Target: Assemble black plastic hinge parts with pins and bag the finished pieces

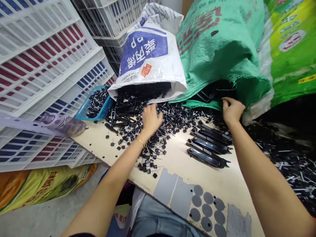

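My left hand [151, 119] is over a heap of small black knobs with metal pins [172, 115], below the mouth of a white sack [150, 62]. Its thumb stands apart from its fingers, and I see nothing held; the fingertips are slightly blurred. My right hand [232, 110] is at the mouth of a green woven sack [222, 56]. The thumb points left toward the dark opening, while the other fingers are mostly hidden. Dark glossy parts [206, 95] show inside that opening. Several long black handle-like pieces [207, 158] lie in a row left of my right forearm.
A blue basket [105, 107] of pinned black parts stands at the table's left end. White crates [91, 56] are stacked beyond it. Grey plates and discs [206, 210] lie along the near edge. More pinned parts [293, 168] are piled at right, below a bright green bag [293, 65].
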The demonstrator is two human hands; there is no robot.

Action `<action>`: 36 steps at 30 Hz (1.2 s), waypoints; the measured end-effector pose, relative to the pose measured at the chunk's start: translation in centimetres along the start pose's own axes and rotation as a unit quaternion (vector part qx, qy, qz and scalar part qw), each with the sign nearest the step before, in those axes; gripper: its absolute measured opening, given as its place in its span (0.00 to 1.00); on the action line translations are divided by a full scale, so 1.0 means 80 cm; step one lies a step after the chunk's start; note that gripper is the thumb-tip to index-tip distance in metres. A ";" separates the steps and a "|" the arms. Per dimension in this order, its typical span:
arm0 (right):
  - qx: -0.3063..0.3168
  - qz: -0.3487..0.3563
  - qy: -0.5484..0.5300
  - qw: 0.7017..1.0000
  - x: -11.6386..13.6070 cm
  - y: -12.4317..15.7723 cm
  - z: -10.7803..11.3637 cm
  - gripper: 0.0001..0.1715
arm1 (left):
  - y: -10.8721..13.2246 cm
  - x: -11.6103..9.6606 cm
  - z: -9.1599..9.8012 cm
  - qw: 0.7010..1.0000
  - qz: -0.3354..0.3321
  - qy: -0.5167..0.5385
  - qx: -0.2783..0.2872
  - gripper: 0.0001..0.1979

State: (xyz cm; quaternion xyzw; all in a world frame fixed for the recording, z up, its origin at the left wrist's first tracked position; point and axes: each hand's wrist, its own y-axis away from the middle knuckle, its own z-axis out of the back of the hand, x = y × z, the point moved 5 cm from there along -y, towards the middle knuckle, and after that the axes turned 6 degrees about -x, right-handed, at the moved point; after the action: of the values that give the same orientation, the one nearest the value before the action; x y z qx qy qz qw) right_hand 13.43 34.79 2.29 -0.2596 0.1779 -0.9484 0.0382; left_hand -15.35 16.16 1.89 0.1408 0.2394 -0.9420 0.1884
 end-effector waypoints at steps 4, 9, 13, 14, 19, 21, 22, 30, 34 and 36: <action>-0.043 0.069 -0.101 0.991 0.007 0.094 0.080 0.17 | -0.059 0.097 -0.013 0.983 0.105 -0.134 0.069 0.19; 0.111 0.154 -0.191 0.963 0.003 0.282 0.143 0.20 | -0.045 0.105 0.025 0.998 0.015 -0.045 0.040 0.13; 0.202 0.172 -0.187 0.946 -0.021 0.402 0.139 0.29 | 0.007 0.090 0.099 0.996 -0.037 0.041 0.074 0.19; 0.212 0.169 -0.184 0.945 -0.028 0.421 0.135 0.30 | 0.023 0.083 0.113 0.990 -0.045 0.082 0.103 0.20; 0.232 0.145 -0.174 0.946 -0.048 0.452 0.128 0.25 | 0.129 0.009 0.108 0.918 -0.108 0.216 0.316 0.14; 0.249 0.152 -0.171 0.941 -0.055 0.442 0.136 0.26 | 0.177 -0.031 0.074 0.885 -0.141 0.244 0.370 0.12; 0.260 0.157 -0.168 0.938 -0.060 0.436 0.142 0.26 | 0.201 -0.051 0.055 0.873 -0.153 0.252 0.388 0.12; 0.124 0.024 -0.007 0.992 -0.097 0.415 0.183 0.19 | 0.303 -0.105 -0.010 0.939 -0.222 0.172 0.197 0.19; 0.080 -0.130 0.066 0.986 -0.089 0.437 0.157 0.30 | 0.307 -0.089 -0.001 0.941 -0.204 0.185 0.195 0.14; 0.067 -0.133 0.032 0.988 -0.078 0.442 0.139 0.32 | 0.305 -0.089 0.002 0.929 -0.193 0.240 0.205 0.11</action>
State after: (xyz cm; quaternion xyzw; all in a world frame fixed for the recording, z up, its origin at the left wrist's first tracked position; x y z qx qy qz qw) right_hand 23.78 -0.76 -4.40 -0.2473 0.0790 -0.9627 -0.0767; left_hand 1.28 -1.73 -5.09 0.3489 0.1013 -0.9270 -0.0934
